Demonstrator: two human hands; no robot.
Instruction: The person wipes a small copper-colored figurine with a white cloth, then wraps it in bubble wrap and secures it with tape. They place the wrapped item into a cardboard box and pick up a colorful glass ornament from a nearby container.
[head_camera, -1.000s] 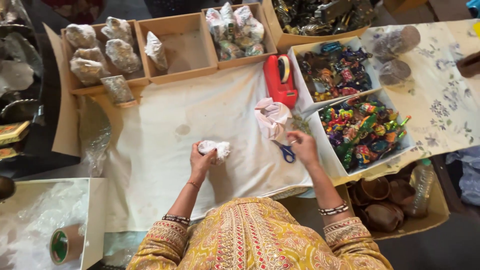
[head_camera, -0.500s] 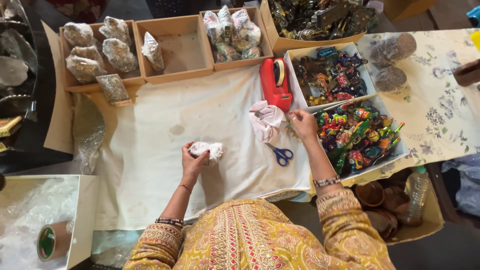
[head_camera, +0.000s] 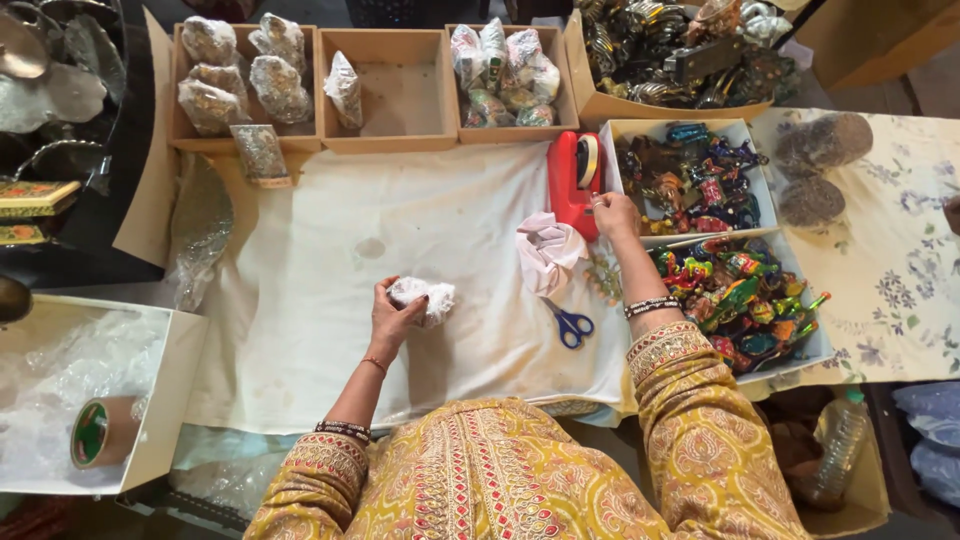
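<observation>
My left hand (head_camera: 392, 315) holds a small item wrapped in white paper (head_camera: 425, 297) down on the white cloth (head_camera: 330, 290). My right hand (head_camera: 614, 213) reaches forward to the red tape dispenser (head_camera: 572, 179), fingers touching its front end. A crumpled piece of white paper (head_camera: 548, 251) lies just left of my right forearm. Blue-handled scissors (head_camera: 571, 324) rest on the cloth near my right elbow.
Three cardboard boxes (head_camera: 387, 140) along the far edge hold wrapped bundles. White trays of painted figurines (head_camera: 735, 290) stand at right. At left an open box (head_camera: 170, 400) contains plastic wrap and a tape roll (head_camera: 100, 432). Metal dishes lie far left.
My right hand has moved away from the scissors, up and forward to the red tape dispenser. My left hand keeps the wrapped item on the cloth.
</observation>
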